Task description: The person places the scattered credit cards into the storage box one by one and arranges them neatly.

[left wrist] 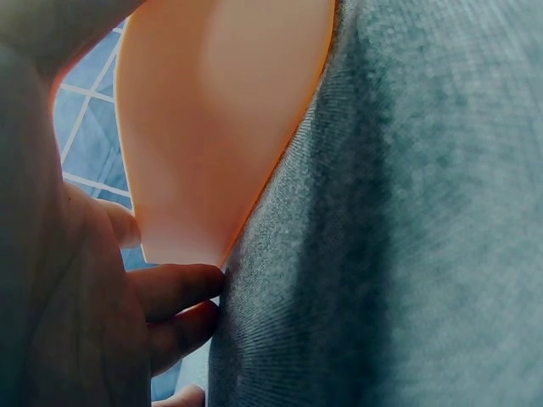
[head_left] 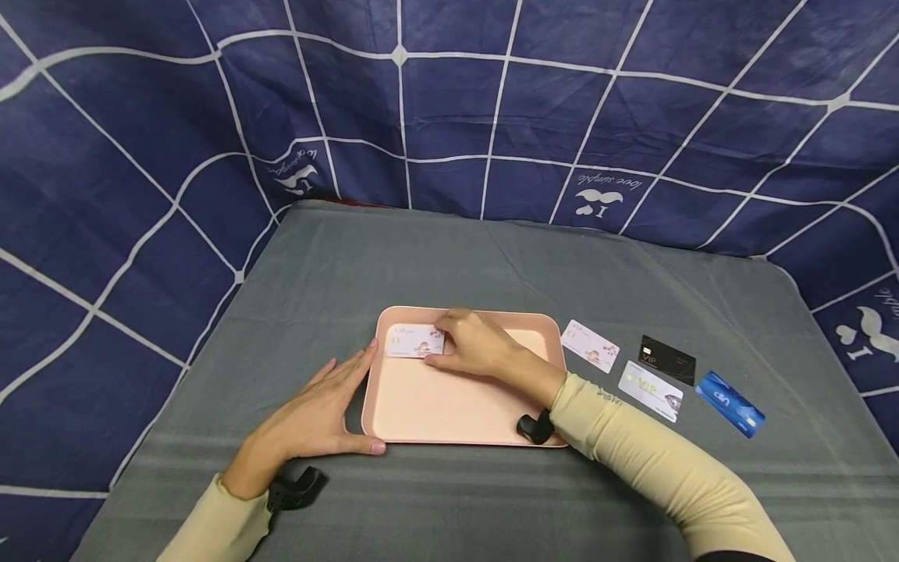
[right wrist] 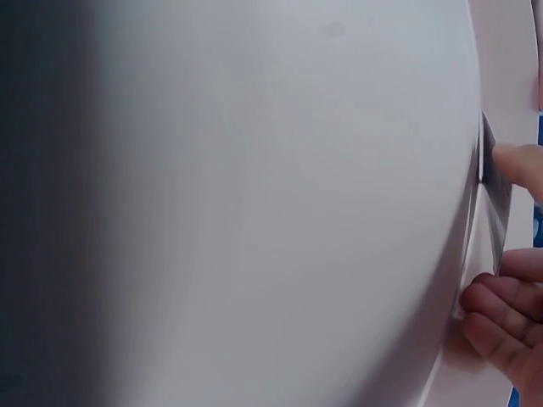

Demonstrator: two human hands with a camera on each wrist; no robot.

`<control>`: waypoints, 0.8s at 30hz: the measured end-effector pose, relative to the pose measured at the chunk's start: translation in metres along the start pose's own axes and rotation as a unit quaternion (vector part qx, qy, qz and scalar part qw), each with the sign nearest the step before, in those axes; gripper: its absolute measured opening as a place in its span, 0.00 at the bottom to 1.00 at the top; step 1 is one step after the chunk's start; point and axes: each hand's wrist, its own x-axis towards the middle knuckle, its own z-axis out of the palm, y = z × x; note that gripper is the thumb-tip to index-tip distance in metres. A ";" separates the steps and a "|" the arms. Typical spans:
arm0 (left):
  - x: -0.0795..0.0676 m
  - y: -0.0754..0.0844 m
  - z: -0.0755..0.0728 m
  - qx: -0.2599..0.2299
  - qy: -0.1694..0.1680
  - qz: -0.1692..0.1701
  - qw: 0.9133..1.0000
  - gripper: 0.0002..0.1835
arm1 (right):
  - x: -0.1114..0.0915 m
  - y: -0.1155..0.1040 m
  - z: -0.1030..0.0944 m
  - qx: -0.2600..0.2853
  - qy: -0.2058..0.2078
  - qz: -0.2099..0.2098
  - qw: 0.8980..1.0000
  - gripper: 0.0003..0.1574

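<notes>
In the head view, a pale pink tray [head_left: 463, 437] lies on the grey cloth. My right hand [head_left: 477, 343] reaches over it and pinches a white-and-pink VIP card [head_left: 407, 342] by its right end, at the tray's far left corner. Seen from the right wrist, the card [right wrist: 495, 182] is edge-on and tilted between the thumb and fingers [right wrist: 501, 318]. Along the tray's left side, my left hand [head_left: 316, 417] is spread, fingertips right at the rim and thumb by the near left corner. The left wrist view shows its fingers [left wrist: 178, 288] beside the tray's wall [left wrist: 178, 186].
Right of the tray lie a second white-and-pink card [head_left: 591, 346], a black VIP card [head_left: 667, 361], a silver-white VIP card [head_left: 651, 390] and a blue VIP card [head_left: 730, 403]. A navy curtain [head_left: 449, 101] with white lines hangs behind the grey cloth [head_left: 421, 250].
</notes>
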 end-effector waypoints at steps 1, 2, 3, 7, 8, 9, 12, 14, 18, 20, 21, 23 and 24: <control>0.000 0.000 0.000 0.000 -0.001 -0.001 1.000 0.70 | 0.000 0.000 0.000 -0.004 0.001 -0.003 1.000 0.28; 0.001 0.000 0.000 0.000 -0.002 0.000 1.000 0.70 | 0.000 0.000 0.000 -0.007 0.003 -0.008 1.000 0.28; 0.001 0.000 0.000 -0.001 -0.003 0.000 1.000 0.70 | 0.000 0.001 0.000 -0.013 0.004 -0.013 1.000 0.28; 0.001 0.000 0.000 -0.003 -0.006 -0.003 1.000 0.70 | 0.000 0.001 0.002 -0.033 0.002 -0.028 0.999 0.27; 0.000 0.000 0.000 -0.003 -0.005 -0.002 1.000 0.70 | 0.000 0.001 0.002 -0.037 0.001 -0.030 0.999 0.27; 0.000 0.000 0.000 -0.003 -0.005 -0.003 1.000 0.70 | 0.000 0.001 0.003 -0.042 -0.001 -0.030 0.999 0.27; 0.000 0.000 0.000 -0.002 -0.004 -0.003 1.000 0.70 | 0.000 0.000 0.004 -0.050 -0.003 -0.033 0.998 0.27; 0.000 0.000 0.000 -0.004 -0.004 -0.005 1.000 0.70 | 0.000 0.000 0.004 -0.054 -0.004 -0.032 0.998 0.27; 0.000 0.000 -0.001 -0.006 -0.007 -0.008 1.000 0.70 | 0.000 -0.001 0.004 -0.059 -0.001 -0.029 0.998 0.27; 0.001 0.000 -0.001 -0.007 -0.009 -0.009 1.000 0.70 | 0.000 -0.002 0.003 -0.061 -0.001 -0.028 0.998 0.27; 0.001 0.000 -0.001 -0.007 -0.010 -0.009 1.000 0.70 | 0.000 -0.002 0.003 -0.061 -0.002 -0.029 0.998 0.27; 0.001 0.000 -0.001 -0.008 -0.011 -0.010 1.000 0.70 | 0.000 -0.002 0.003 -0.063 -0.002 -0.030 0.998 0.27; 0.001 0.001 -0.001 -0.008 -0.011 -0.009 1.000 0.70 | 0.000 -0.002 0.003 -0.063 -0.002 -0.030 0.998 0.27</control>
